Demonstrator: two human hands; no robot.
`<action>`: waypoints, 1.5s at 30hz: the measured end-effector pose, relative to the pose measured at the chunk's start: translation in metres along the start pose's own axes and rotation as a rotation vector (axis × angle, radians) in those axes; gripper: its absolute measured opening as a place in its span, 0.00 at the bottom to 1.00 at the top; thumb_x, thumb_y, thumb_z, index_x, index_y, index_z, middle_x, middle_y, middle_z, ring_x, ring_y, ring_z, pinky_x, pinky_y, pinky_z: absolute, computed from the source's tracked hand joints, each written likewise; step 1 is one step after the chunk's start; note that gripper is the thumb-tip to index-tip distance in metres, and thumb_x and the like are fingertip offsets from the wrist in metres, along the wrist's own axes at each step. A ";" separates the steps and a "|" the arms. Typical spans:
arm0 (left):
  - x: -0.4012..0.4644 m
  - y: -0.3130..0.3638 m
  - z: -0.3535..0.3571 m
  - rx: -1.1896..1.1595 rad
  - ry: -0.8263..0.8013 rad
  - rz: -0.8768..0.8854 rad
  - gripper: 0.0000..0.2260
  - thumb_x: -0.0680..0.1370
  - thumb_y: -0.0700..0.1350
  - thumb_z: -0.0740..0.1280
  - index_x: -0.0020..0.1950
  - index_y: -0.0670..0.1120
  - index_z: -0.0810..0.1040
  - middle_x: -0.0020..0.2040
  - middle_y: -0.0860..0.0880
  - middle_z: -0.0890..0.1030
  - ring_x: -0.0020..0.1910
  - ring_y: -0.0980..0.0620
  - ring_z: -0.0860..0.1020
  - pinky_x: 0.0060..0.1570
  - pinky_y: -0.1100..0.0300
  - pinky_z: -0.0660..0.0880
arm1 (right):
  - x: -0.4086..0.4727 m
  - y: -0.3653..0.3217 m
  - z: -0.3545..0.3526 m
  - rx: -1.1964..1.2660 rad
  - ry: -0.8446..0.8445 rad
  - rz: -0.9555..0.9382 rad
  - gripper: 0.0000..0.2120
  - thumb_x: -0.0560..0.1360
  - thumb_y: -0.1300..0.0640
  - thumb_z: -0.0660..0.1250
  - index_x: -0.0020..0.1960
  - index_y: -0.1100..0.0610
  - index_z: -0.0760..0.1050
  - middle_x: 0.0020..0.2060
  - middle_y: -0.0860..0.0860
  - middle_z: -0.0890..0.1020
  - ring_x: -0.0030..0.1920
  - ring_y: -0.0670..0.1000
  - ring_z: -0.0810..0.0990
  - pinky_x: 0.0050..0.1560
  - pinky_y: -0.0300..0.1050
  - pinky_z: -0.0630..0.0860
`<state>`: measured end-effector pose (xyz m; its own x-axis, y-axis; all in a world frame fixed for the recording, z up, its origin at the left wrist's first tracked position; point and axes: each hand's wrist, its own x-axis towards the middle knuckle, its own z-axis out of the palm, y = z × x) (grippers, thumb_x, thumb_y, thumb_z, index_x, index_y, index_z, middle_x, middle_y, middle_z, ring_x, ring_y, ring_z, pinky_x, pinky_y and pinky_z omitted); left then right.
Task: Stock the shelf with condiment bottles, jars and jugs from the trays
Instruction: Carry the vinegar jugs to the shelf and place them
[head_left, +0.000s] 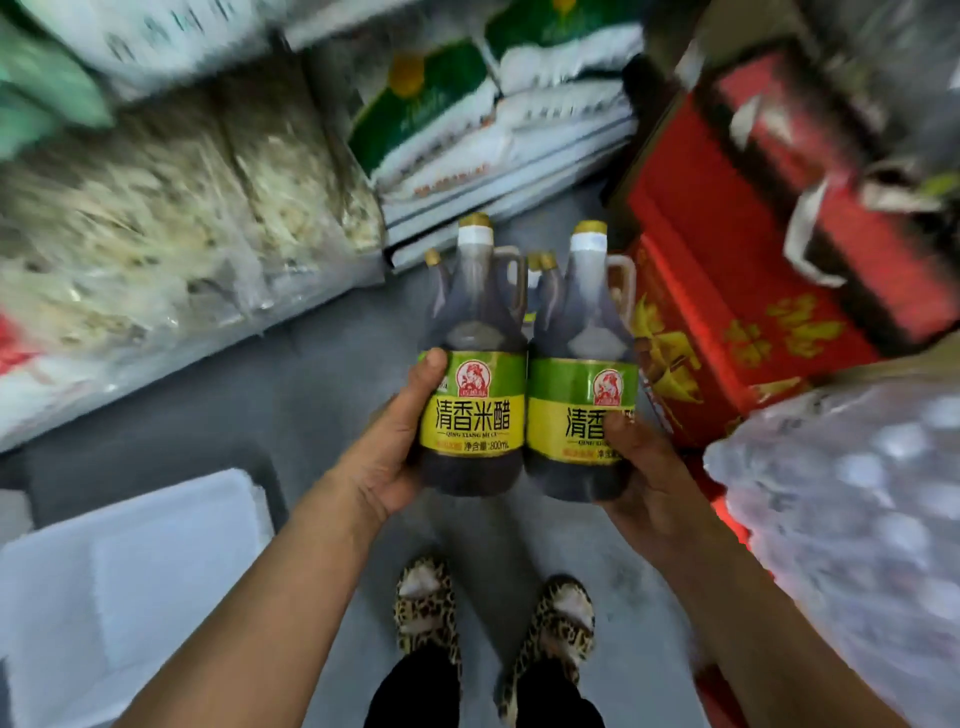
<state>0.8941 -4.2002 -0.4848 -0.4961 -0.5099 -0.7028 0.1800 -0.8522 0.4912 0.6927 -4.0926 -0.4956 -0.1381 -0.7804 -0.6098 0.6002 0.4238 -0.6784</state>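
I see two vinegar jugs side by side: my left hand (387, 457) grips the nine o'clock jug (470, 374), my right hand (647, 478) the three o'clock jug (579, 379), fingers clamped around each.

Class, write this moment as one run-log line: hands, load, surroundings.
left hand: grips left vinegar jug | right hand: grips right vinegar jug | jugs: side by side, upright | red cartons to the right

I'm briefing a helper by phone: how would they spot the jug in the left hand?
Above the leopard-print shoes, two hands hold twin dark jugs. The left hand grips the left jug; unlike the right jug, its yellow label shows uncovered.
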 end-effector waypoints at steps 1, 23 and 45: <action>-0.019 0.024 0.015 0.006 -0.004 0.016 0.41 0.54 0.66 0.80 0.61 0.47 0.82 0.61 0.39 0.81 0.59 0.42 0.81 0.54 0.49 0.80 | -0.014 -0.026 0.019 -0.019 -0.013 -0.014 0.34 0.60 0.41 0.82 0.62 0.54 0.81 0.61 0.61 0.81 0.61 0.61 0.80 0.66 0.66 0.72; -0.276 0.433 0.290 0.318 -0.342 0.773 0.39 0.44 0.56 0.86 0.51 0.42 0.84 0.52 0.40 0.85 0.45 0.46 0.85 0.40 0.57 0.82 | -0.159 -0.472 0.285 -0.103 -0.286 -0.662 0.45 0.58 0.47 0.84 0.66 0.68 0.73 0.61 0.68 0.79 0.59 0.63 0.79 0.62 0.58 0.75; 0.003 0.619 0.492 0.239 0.023 0.987 0.45 0.43 0.50 0.85 0.58 0.51 0.75 0.48 0.48 0.86 0.46 0.48 0.84 0.44 0.51 0.81 | 0.157 -0.847 0.179 -0.317 -0.356 -0.741 0.42 0.60 0.47 0.84 0.68 0.59 0.73 0.63 0.58 0.81 0.65 0.59 0.78 0.70 0.60 0.70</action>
<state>0.5864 -4.6714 0.0700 -0.2010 -0.9775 0.0640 0.3249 -0.0049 0.9457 0.3038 -4.6564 0.0567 -0.1198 -0.9798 0.1604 0.1994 -0.1820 -0.9629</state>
